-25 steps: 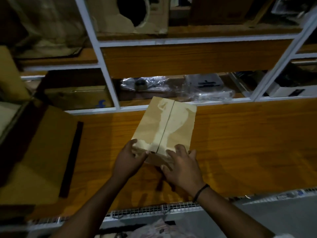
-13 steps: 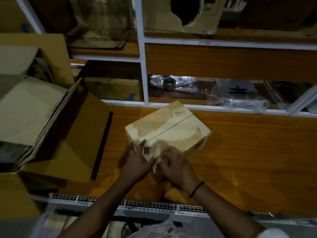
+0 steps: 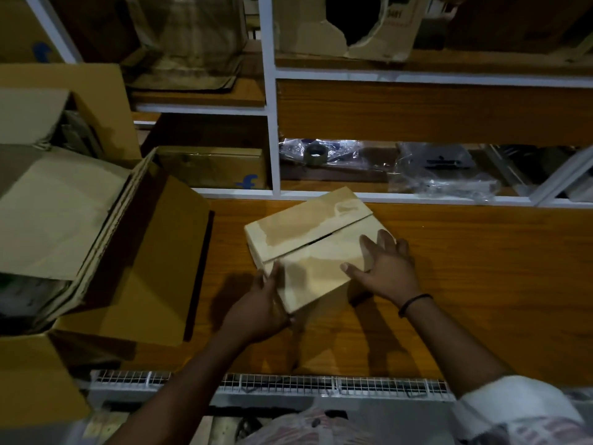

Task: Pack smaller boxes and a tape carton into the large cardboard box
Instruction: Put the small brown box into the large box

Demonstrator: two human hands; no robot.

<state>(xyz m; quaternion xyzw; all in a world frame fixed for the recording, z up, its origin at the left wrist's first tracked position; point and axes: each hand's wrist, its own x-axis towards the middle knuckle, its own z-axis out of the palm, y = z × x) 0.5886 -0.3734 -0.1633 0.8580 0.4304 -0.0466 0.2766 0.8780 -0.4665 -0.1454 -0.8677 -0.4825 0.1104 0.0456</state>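
Repositioned on the desk (image 3: 481,284), near the open large box (image 3: 154,268) to its left, the small box (image 3: 321,239) has turned slightly since the earlier frame. Left hand (image 3: 256,308) grips its near left corner, thumb on top. Right hand (image 3: 390,271) has shifted to the right edge, fingers spread flat.
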